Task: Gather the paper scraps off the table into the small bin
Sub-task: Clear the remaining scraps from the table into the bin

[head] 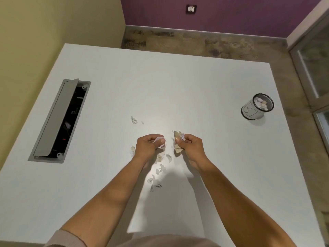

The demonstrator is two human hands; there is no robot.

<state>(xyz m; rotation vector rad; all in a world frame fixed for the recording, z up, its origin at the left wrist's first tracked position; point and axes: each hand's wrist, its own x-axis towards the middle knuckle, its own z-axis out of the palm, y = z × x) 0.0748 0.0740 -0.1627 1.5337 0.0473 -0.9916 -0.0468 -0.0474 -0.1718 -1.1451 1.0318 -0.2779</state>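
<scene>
Over the middle of the white table (195, 90), my left hand (148, 146) grips a small wad of pale paper scraps in curled fingers. My right hand (189, 146) grips a bunch of tan and white scraps (178, 135) that stick out above and below the fist. Several loose scraps (161, 168) lie on the table between and below my wrists. Two more scraps (133, 120) lie further off to the upper left. The small bin (249, 111), a white cup with a black mesh rim, stands far right with scraps inside it.
An open cable hatch (58, 120) with a raised grey lid is set into the table's left side. The table's far edge meets a stone floor (195, 43) and a purple wall. A glass door frame (311, 68) stands to the right.
</scene>
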